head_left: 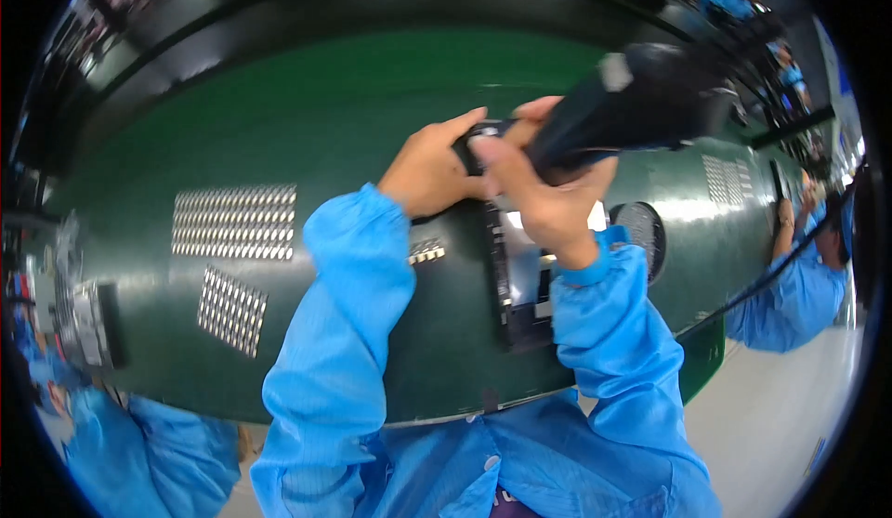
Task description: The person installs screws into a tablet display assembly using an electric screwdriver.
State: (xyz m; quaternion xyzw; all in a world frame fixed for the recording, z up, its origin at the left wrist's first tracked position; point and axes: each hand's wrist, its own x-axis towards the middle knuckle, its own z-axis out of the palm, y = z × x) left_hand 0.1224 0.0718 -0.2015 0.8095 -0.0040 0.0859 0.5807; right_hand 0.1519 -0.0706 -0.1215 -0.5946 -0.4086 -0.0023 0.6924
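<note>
My left hand grips the far left corner of a flat dark-framed panel, fingers curled at its edge. The panel lies lengthwise on the green bench, with a pale, shiny middle partly covered by my right hand and sleeve. In my right hand is a thick black cylindrical tool, resembling an electric screwdriver. It slants up to the right, close to the camera. My right thumb reaches over the panel's far end, near the left fingers. The tool's tip is hidden. A few small shiny metal pieces lie beside my left forearm.
Two sheets of shiny small parts, one larger and one smaller, lie left on the green bench. A round black dish sits by my right wrist. A black cable crosses the right. Co-workers in blue sit at both sides.
</note>
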